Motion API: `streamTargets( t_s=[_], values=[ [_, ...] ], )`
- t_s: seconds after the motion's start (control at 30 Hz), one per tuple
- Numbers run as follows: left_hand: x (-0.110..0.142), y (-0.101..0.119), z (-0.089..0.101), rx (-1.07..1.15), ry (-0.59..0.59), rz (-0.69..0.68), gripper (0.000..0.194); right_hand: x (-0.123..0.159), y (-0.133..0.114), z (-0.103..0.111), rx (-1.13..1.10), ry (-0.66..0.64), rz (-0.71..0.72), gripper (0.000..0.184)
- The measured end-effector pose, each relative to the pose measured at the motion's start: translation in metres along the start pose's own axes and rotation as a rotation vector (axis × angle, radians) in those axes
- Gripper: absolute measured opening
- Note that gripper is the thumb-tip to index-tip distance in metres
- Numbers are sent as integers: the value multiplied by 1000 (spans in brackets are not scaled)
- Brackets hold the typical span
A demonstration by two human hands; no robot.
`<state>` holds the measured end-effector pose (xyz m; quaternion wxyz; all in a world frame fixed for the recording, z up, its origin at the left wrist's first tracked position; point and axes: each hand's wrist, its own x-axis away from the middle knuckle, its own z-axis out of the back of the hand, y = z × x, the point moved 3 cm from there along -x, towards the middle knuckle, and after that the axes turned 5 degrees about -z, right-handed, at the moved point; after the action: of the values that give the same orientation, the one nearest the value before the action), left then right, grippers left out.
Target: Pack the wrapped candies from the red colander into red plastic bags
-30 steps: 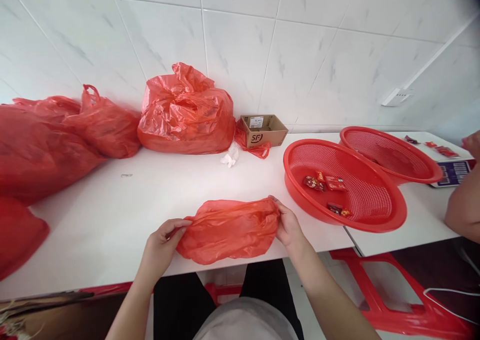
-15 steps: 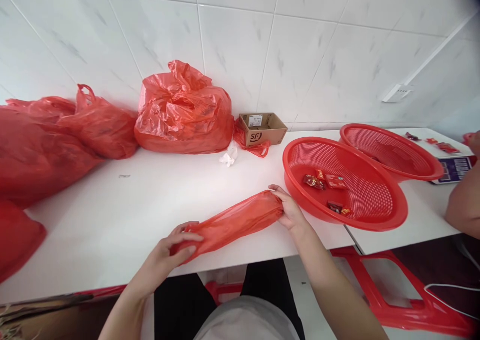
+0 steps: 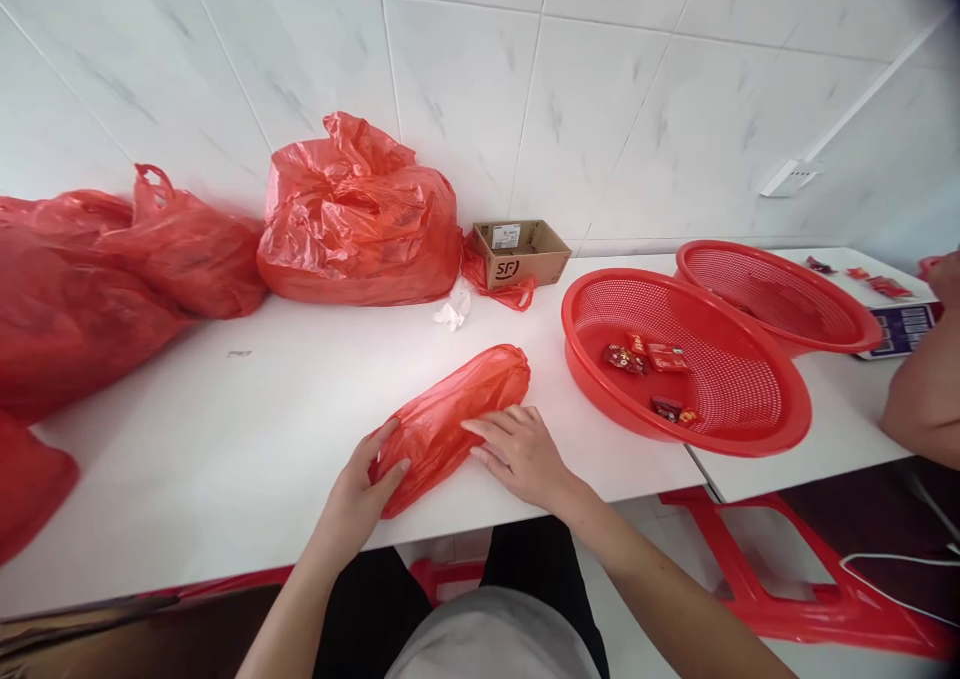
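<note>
A rolled-up red plastic bag lies slantwise on the white table in front of me. My left hand grips its lower end, with the fingers curled around the thin plastic. My right hand lies with its fingers spread flat against the bag's right side and does not grip it. The bag's far end, a rounded fold, points up toward the red basket.
A round red mesh basket holds small red packets, with a second basket behind it. Full red bags and a cardboard box stand by the wall. A co-worker's arm is beside a digital scale.
The stretched bag has been gathered into a shorter, thicker roll. My right hand has moved from its far end onto its side, and my left hand has moved in close to it.
</note>
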<state>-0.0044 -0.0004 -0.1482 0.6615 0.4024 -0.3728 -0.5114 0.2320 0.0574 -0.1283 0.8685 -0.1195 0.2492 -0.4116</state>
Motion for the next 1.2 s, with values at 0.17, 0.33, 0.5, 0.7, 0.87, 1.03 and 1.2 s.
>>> streamTargets(
  t_s=[0.17,0.33,0.5,0.7,0.87,1.03,1.2],
  values=[
    [-1,-14,17,147,401,157,67,7,22,0,62,-262,-186,25],
    [0,-7,17,12,438,52,54,1,8,21,0,-291,-185,24],
    [1,-7,11,-67,381,10,26,-24,-9,21,27,-207,5,31],
    [1,-5,8,-105,205,-130,7,-48,22,-7,130,-587,-271,113],
    [-4,-10,8,-201,55,-154,31,-45,10,19,115,-459,-236,86],
    [-5,-12,6,-182,39,-196,51,-22,14,91,134,-14,-202,48],
    [-4,-8,-1,41,-122,-110,50,10,51,118,334,-58,-644,62]
  ],
)
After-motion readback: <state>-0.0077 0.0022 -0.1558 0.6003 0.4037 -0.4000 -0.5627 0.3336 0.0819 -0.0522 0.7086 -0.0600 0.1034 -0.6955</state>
